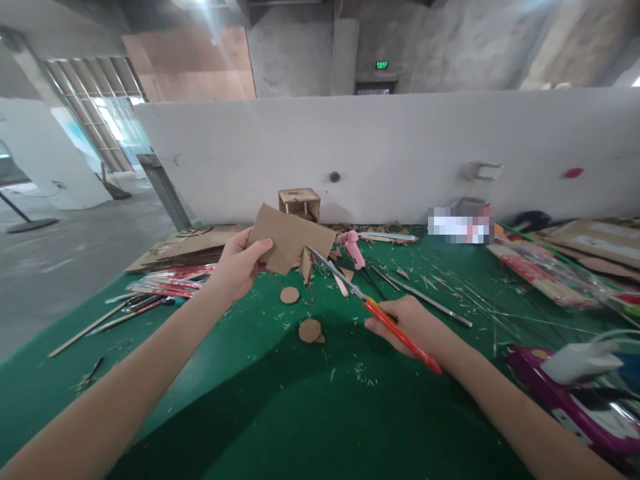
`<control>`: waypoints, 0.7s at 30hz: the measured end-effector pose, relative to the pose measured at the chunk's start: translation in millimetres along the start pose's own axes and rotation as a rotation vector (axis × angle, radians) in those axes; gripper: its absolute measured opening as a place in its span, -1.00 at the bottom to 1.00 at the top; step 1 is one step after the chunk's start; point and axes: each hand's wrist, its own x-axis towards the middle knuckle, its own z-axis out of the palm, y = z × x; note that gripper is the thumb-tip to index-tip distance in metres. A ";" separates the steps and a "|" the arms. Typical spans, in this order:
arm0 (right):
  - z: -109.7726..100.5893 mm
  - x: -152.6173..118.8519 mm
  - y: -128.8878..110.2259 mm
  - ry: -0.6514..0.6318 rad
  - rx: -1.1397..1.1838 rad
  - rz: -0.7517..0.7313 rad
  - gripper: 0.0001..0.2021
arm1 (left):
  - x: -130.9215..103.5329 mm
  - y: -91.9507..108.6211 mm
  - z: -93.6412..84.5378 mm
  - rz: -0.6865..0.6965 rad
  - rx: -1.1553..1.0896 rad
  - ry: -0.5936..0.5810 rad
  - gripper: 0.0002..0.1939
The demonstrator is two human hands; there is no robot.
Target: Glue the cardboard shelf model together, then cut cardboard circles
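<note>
My left hand (243, 265) pinches the left end of a piece of brown cardboard (287, 239), held tilted above the green table. My right hand (407, 325) grips scissors with orange-red handles (397, 332). Their blades (340, 273) reach up to the cardboard's lower edge, where a cut strip (306, 267) hangs down. Below the cardboard, a round cardboard disc (289, 295) lies on the table, and closer to me is another disc (310, 331) with a small scrap sticking out beside it.
A pink glue gun (354, 250) and a small cardboard box (300, 202) stand at the back. Flattened cardboard (200, 243) and packaged pens (173, 281) lie left. A metal rod (435, 303), wrapped packets (543, 273) and a purple power strip (565, 400) are right. Scraps dot the green table (280, 427).
</note>
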 end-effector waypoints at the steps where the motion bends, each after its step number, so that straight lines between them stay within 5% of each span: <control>1: -0.4 -0.2 1.5 -0.007 0.044 -0.002 -0.51 | -0.4 -1.5 0.9 0.002 -0.001 -0.002 -0.62; 4: -1.4 -2.7 4.1 -0.045 0.234 -0.002 -0.57 | -0.4 -4.1 3.1 0.001 0.002 0.021 -0.71; 10: 5.2 -5.2 1.0 -0.141 0.641 -0.013 -0.61 | 10.0 4.7 -6.9 -0.008 -0.056 0.255 -0.79; 14: 13.0 1.2 -12.3 0.011 0.810 0.064 -0.62 | 1.0 8.2 -1.5 -0.238 0.002 0.055 -0.70; 21: 20.6 5.7 -31.5 0.234 0.806 0.152 -0.62 | -45.9 -10.0 43.1 -0.571 -0.033 -0.241 -0.68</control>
